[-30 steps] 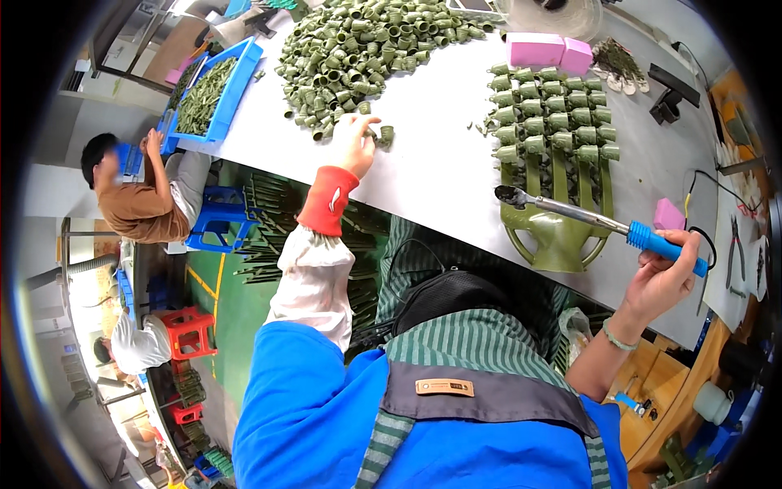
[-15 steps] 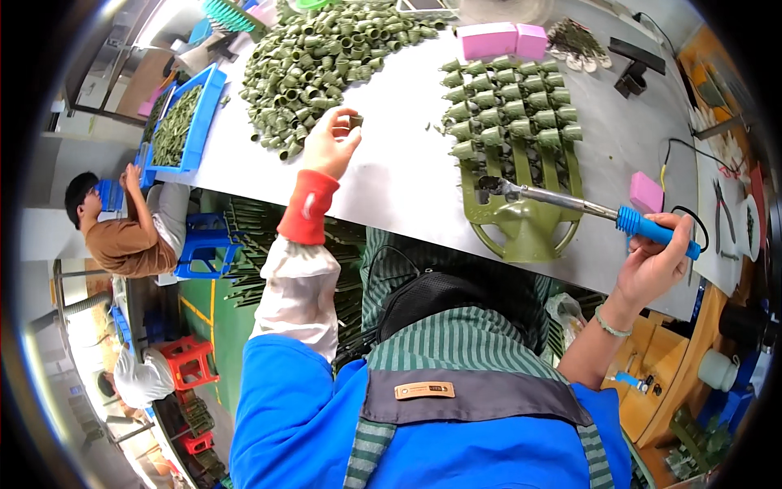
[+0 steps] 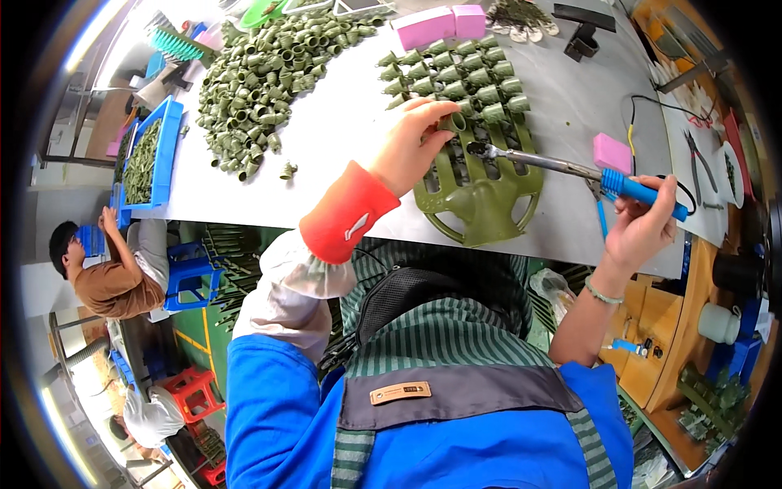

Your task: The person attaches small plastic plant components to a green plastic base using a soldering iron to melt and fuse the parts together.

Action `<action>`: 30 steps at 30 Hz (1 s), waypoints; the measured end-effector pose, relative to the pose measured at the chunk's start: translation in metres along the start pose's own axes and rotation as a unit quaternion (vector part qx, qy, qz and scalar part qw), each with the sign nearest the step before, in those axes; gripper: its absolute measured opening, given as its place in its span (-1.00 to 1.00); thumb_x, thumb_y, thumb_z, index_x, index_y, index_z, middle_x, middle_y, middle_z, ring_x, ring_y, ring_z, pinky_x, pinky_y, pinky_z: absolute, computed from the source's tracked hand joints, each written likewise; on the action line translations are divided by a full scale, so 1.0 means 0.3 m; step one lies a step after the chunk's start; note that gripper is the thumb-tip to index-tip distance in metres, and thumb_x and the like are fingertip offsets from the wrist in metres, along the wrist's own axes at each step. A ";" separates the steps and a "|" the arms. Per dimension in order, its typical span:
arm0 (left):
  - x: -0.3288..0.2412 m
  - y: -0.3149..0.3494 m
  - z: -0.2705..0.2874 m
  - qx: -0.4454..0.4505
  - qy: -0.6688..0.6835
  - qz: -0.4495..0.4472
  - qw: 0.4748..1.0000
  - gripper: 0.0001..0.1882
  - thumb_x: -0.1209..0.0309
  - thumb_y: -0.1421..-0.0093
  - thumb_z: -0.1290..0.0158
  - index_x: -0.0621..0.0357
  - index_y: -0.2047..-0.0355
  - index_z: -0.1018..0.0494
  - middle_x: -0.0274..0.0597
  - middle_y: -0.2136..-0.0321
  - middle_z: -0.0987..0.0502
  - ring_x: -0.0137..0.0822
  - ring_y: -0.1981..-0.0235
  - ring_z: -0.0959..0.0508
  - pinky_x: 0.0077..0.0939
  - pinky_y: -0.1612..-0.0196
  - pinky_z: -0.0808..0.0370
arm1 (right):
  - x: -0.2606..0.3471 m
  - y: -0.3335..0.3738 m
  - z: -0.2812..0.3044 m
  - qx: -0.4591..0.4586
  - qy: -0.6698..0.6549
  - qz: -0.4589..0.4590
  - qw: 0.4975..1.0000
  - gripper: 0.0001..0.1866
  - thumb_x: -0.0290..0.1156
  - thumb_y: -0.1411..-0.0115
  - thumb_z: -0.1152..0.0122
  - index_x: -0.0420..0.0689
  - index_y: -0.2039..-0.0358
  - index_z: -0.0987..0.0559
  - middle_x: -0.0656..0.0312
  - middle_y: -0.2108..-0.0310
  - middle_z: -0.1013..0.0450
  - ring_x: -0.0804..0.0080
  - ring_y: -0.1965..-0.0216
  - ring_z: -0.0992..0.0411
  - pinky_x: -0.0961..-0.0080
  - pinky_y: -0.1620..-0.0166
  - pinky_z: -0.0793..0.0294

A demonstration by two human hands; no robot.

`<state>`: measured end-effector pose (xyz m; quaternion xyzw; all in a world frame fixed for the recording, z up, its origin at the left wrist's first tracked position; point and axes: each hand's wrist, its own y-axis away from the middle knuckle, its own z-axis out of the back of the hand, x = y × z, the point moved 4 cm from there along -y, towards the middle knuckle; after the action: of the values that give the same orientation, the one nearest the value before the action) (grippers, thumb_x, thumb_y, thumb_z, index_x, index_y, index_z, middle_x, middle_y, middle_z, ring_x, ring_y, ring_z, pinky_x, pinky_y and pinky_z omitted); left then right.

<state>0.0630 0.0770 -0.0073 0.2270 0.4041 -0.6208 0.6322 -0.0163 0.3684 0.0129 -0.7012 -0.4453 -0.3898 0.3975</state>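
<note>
My left hand (image 3: 407, 145), with a red band at its wrist, pinches a small olive-green ribbed plastic cup (image 3: 453, 122). It is at the lower left of the rows of like cups (image 3: 460, 77) set on a slotted olive-green plastic frame (image 3: 481, 213). Wrapped round the blue handle of a corded soldering iron (image 3: 562, 166) are the fingers of my right hand (image 3: 643, 224). The iron's dark, wide tip is over the frame's bars, just right of the cup in my left hand. Whether the tip touches the frame I cannot tell.
A big heap of loose cups (image 3: 252, 90) covers the table's far left, with one stray cup (image 3: 288, 169) near it. Pink blocks (image 3: 425, 29), a black stand (image 3: 582, 37) and pliers (image 3: 699, 159) lie about. Leftward, a person (image 3: 114, 269) sits by a blue crate (image 3: 167, 155).
My left hand has come right from beside the heap to the frame, carrying a cup. The whole view has shifted; the iron stays over the frame, its tip now near that cup.
</note>
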 end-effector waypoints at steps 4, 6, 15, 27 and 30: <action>0.000 -0.032 -0.037 0.004 -0.123 -0.040 0.992 -0.65 0.54 -0.10 -0.10 0.11 0.07 -0.44 -0.17 0.33 -0.55 -0.31 0.24 -0.55 -0.46 0.10 -0.42 | -0.033 0.000 0.002 0.020 -0.024 -0.016 0.999 -0.62 -0.23 -0.23 -0.10 -0.25 0.62 -0.49 0.19 0.65 -0.44 0.50 0.80 -0.31 0.66 0.68 -0.28; 0.025 -0.032 -0.050 -0.018 -0.156 -0.060 0.986 -0.69 0.50 -0.08 -0.12 0.11 0.11 -0.46 -0.19 0.34 -0.56 -0.30 0.24 -0.55 -0.41 -0.02 -0.32 | -0.046 0.000 0.003 0.010 -0.012 -0.020 1.000 -0.62 -0.23 -0.24 -0.08 -0.25 0.61 -0.49 0.19 0.66 -0.44 0.50 0.79 -0.31 0.65 0.68 -0.29; -0.022 -0.060 -0.083 0.008 -0.272 -0.089 0.958 -0.69 0.40 -0.04 -0.17 0.04 0.16 -0.49 -0.32 0.31 -0.57 -0.34 0.28 -0.55 -0.39 -0.02 -0.28 | -0.111 -0.005 -0.006 0.025 -0.044 -0.024 0.998 -0.64 -0.26 -0.24 -0.07 -0.26 0.60 -0.49 0.17 0.67 -0.45 0.48 0.79 -0.35 0.63 0.69 -0.30; -0.036 -0.060 -0.050 -0.010 -0.208 -0.122 0.970 -0.69 0.44 -0.07 -0.14 0.09 0.13 -0.46 -0.26 0.25 -0.56 -0.25 0.23 -0.53 -0.39 0.00 -0.34 | -0.024 -0.038 0.057 -0.028 0.011 -0.019 0.999 -0.61 -0.20 -0.22 -0.11 -0.21 0.65 -0.48 0.21 0.64 -0.43 0.57 0.77 -0.24 0.69 0.69 -0.16; 0.052 -0.009 0.108 -0.076 0.012 0.042 0.996 -0.73 0.42 -0.14 -0.14 0.12 0.13 -0.47 -0.28 0.23 -0.56 -0.49 0.25 -0.53 -0.46 0.12 -0.49 | -0.022 -0.032 0.063 -0.004 0.004 -0.036 0.999 -0.61 -0.20 -0.24 -0.05 -0.19 0.63 -0.47 0.22 0.64 -0.41 0.59 0.76 -0.21 0.70 0.69 -0.11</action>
<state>0.0664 0.0418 -0.0006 0.2029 0.4474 -0.5585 0.6684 -0.0235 0.3863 0.0019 -0.6848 -0.4673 -0.4086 0.3817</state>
